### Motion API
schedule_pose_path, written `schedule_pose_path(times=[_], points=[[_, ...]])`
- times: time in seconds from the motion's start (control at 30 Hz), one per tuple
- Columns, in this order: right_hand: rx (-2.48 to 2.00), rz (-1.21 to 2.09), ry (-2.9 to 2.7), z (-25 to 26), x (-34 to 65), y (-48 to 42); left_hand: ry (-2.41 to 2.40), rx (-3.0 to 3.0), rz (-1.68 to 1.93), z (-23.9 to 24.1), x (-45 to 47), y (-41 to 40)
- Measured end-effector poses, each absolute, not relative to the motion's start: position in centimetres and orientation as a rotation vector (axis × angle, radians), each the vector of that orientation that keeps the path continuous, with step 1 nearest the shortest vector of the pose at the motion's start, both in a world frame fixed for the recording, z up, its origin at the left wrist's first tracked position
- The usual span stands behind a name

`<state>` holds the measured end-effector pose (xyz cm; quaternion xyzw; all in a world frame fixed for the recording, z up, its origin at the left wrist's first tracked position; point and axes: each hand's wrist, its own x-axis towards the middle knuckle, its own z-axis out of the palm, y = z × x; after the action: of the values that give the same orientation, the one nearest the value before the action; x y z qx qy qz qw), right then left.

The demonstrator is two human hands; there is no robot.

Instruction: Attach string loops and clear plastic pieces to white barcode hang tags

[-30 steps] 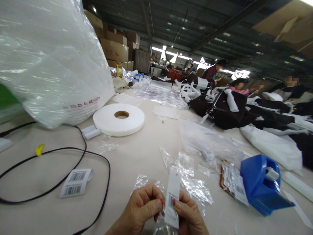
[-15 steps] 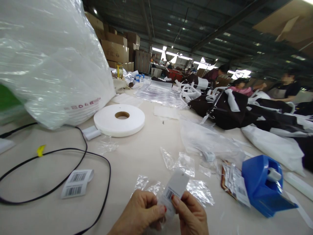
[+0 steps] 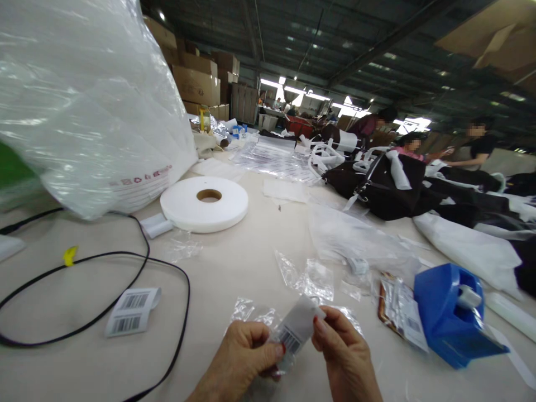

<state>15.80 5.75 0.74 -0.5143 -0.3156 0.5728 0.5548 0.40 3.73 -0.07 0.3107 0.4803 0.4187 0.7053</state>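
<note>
A white hang tag (image 3: pixel 296 325) with a barcode sits tilted between both my hands at the bottom middle, partly inside a small clear plastic sleeve. My left hand (image 3: pixel 247 357) pinches its lower end together with the clear plastic. My right hand (image 3: pixel 343 352) grips the tag's upper right edge with thumb and fingers. Several small clear plastic bags (image 3: pixel 314 277) lie on the beige table (image 3: pixel 234 262) just beyond my hands.
A blue tape dispenser (image 3: pixel 450 314) stands at the right. A white tape roll (image 3: pixel 204 204), a black cable (image 3: pixel 138 262), a barcode label (image 3: pixel 130 310) and a big clear bag (image 3: pixel 84 100) lie left. Dark bags (image 3: pixel 393 187) and seated people (image 3: pixel 475 148) are far right.
The tag has swung from upright to leaning right and lower. My right hand has slid from its lower part up to its upper edge; my left hand stays low.
</note>
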Motion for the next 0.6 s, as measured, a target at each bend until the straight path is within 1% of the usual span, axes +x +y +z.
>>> schedule_pose_path(times=[0.1,0.23,0.6], points=[[-1.259,1.311,-0.815,0.8,16.2,6.0,1.056,0.659,0.895,-0.5,0.5,3.7],[-1.248,1.350,-0.819,1.0,15.2,5.2,1.010,0.603,0.883,-0.6,0.7,3.9],[-1.235,1.442,-0.888,0.8,15.0,4.7,0.958,0.536,0.966,1.5,1.3,4.4]])
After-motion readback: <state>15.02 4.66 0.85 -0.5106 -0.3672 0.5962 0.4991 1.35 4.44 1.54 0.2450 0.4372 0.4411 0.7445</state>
